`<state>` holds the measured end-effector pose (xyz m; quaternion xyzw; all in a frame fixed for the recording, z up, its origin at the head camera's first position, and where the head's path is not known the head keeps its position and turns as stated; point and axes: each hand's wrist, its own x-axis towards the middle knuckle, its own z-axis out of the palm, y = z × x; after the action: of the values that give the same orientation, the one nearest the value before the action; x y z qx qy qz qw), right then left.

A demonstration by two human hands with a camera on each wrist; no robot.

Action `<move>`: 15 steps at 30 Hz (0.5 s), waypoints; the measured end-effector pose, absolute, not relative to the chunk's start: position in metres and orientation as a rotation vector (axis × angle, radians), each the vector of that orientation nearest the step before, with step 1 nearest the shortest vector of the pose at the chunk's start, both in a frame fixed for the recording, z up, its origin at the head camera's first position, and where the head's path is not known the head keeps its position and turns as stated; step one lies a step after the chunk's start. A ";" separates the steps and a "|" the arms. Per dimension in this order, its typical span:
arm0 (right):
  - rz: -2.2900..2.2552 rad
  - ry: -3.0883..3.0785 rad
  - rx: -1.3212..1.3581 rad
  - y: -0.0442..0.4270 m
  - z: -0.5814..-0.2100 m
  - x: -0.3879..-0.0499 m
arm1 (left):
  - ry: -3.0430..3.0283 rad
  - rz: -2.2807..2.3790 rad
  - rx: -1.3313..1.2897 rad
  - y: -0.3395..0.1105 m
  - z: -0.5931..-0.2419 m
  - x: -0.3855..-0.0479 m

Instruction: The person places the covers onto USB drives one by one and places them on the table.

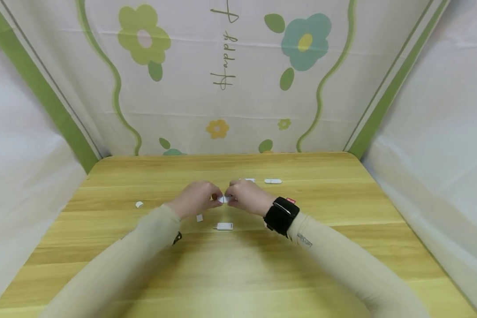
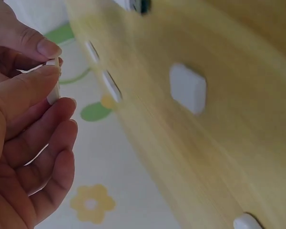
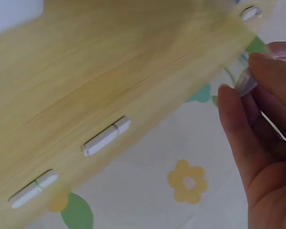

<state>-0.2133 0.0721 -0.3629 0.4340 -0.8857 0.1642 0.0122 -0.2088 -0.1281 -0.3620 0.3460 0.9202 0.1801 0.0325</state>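
Observation:
Over the middle of the table, both hands meet at one small white stick (image 1: 223, 199), which looks like a USB flash drive with a seam across it. My left hand (image 1: 195, 198) pinches its left end between thumb and fingers. At the right end, the thumb and fingers of my right hand (image 1: 251, 197) pinch it too. Fingertips cover much of the stick (image 2: 54, 93) in the left wrist view. Below the hands lies a white drive (image 1: 224, 226) with a narrow tip pointing left. A small square white cap (image 1: 199, 217) rests near the left wrist.
Two white sticks, one partly hidden (image 1: 247, 180) behind the right hand and one whole (image 1: 273, 181), lie toward the back edge of the wooden table (image 1: 238, 274). Another small white piece (image 1: 139, 204) lies at left. A flowered curtain (image 1: 238, 101) hangs behind.

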 end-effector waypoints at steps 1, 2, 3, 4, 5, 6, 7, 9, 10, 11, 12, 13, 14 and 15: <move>0.509 -2.779 1.334 0.071 -0.365 -0.220 | 2.835 0.547 1.050 -0.128 -0.363 -0.216; 0.499 -2.800 1.315 0.070 -0.365 -0.226 | 2.835 0.544 1.032 -0.128 -0.364 -0.222; 0.486 -2.823 1.293 0.069 -0.366 -0.232 | 2.840 0.531 1.018 -0.128 -0.366 -0.229; 0.471 -2.846 1.271 0.067 -0.367 -0.237 | 2.839 0.529 0.996 -0.129 -0.368 -0.236; 0.437 -2.859 1.259 0.066 -0.369 -0.244 | 2.836 0.526 0.988 -0.129 -0.369 -0.243; 0.407 -2.870 1.250 0.065 -0.371 -0.250 | 2.839 0.518 0.984 -0.130 -0.372 -0.251; 0.383 -2.879 1.245 0.063 -0.373 -0.257 | 2.842 0.509 0.973 -0.130 -0.375 -0.258; 0.365 -2.899 1.239 0.060 -0.376 -0.269 | 2.842 0.495 0.950 -0.132 -0.381 -0.273; 0.361 -2.907 1.241 0.059 -0.377 -0.275 | 2.834 0.499 0.945 -0.132 -0.383 -0.279; 0.361 -2.918 1.242 0.057 -0.379 -0.280 | 2.828 0.500 0.938 -0.133 -0.386 -0.284; 0.370 -2.935 1.238 0.055 -0.380 -0.285 | 2.825 0.496 0.929 -0.133 -0.388 -0.290; 0.372 -2.949 1.234 0.054 -0.381 -0.289 | 2.819 0.498 0.921 -0.134 -0.390 -0.294; 0.371 -2.963 1.228 0.052 -0.383 -0.294 | 2.810 0.502 0.914 -0.134 -0.391 -0.299; 0.366 -2.978 1.221 0.051 -0.385 -0.298 | 2.805 0.504 0.901 -0.134 -0.393 -0.302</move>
<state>-0.2984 0.0513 -0.3854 0.3764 -0.9183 0.1128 -0.0488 -0.3020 -0.1341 -0.3929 0.3006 0.9357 0.1681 0.0760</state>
